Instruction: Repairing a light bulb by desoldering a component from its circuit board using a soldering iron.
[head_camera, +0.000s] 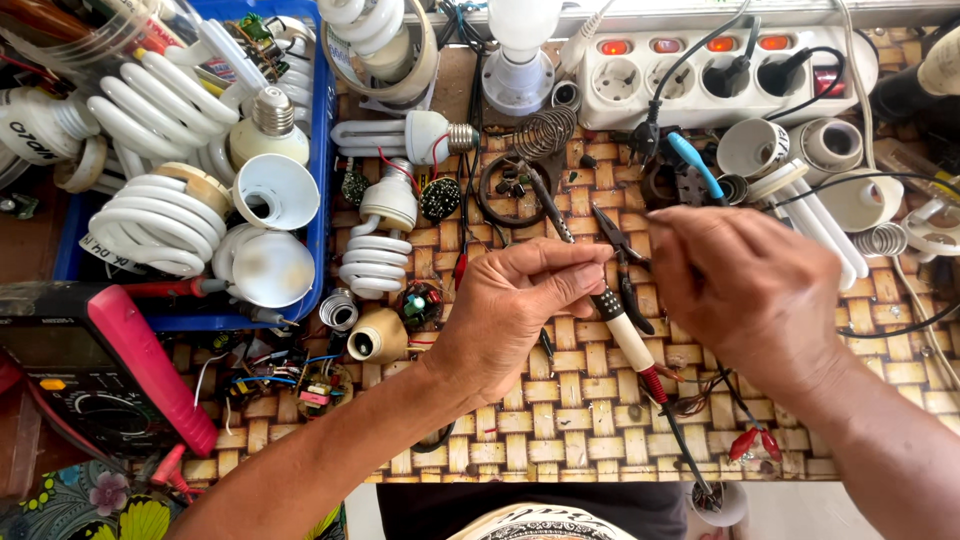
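My left hand (515, 305) is in the middle of the woven mat, thumb and fingers pinched together on something too small to make out. Right beside it my right hand (745, 285) is curled, its fingertips meeting those of the left hand. Between the hands lies a soldering iron (625, 330) with a white-and-red handle, and black needle-nose pliers (622, 262) cross it. Whether either hand grips the iron or the pliers is hidden by the fingers.
A blue bin (322, 150) at left holds several spiral lamps and bulb housings. A multimeter (70, 385) with a red edge sits at lower left. A white power strip (720, 70) lies at the back. Loose lamp parts, circuit boards and wires litter the woven mat (560, 420).
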